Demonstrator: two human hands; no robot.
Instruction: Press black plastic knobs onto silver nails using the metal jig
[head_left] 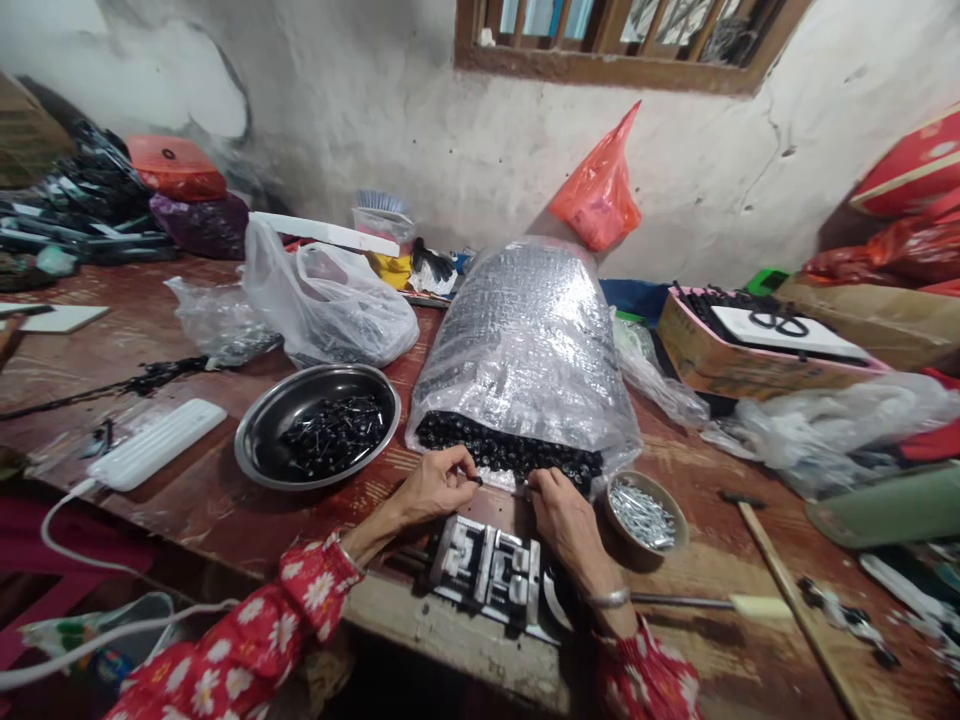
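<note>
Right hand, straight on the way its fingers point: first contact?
Probably the lower lip of the shiny plastic bag, close by the right hand, then the black parts in its open mouth. Depth is unclear from this single view.

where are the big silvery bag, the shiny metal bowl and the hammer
Silvery bag (525, 335), head view: middle of its upper surface.
Shiny metal bowl (265, 432), head view: bare inner wall, left side.
Hammer (795, 604), head view: wooden handle, around its middle.
</note>
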